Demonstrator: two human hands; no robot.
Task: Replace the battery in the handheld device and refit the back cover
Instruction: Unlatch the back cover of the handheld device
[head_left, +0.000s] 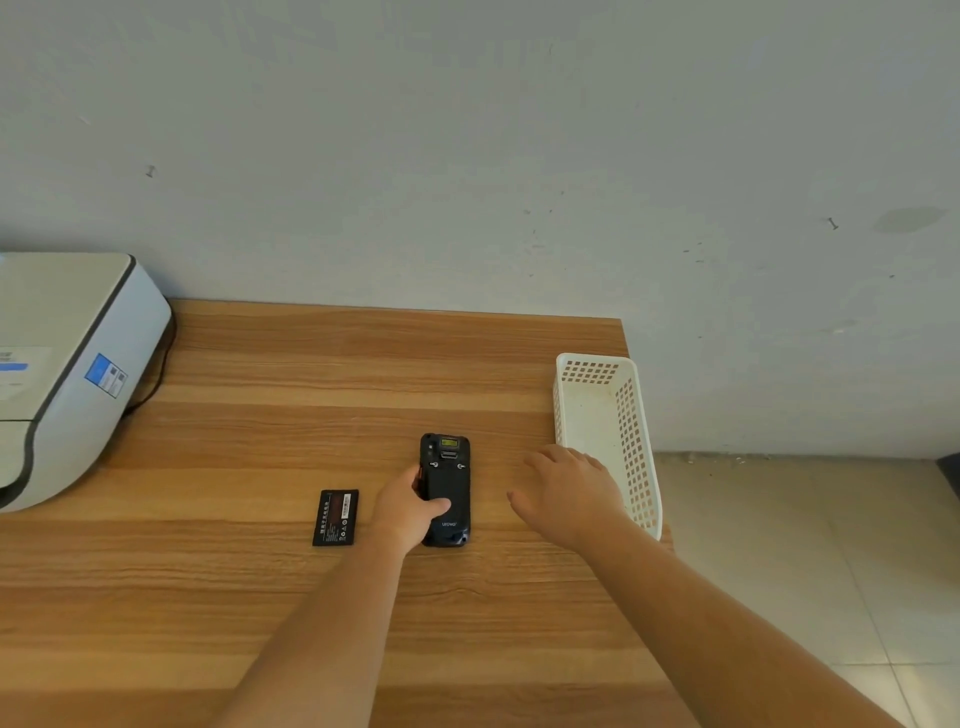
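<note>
The black handheld device (451, 480) lies face down on the wooden table (260, 415), its back cover on. My left hand (410, 512) grips its left side, thumb laid across the back cover and fingers curled along the left edge. A loose black battery (336, 517) with a printed label lies flat on the table just left of that hand. My right hand (566, 493) hovers to the right of the device with fingers relaxed, palm down, holding nothing and not touching the device.
A white perforated plastic basket (631, 436) stands at the table's right edge, just beyond my right hand. A white printer (78, 374) with a cable fills the left back corner. A wall runs behind the table; tiled floor lies to the right.
</note>
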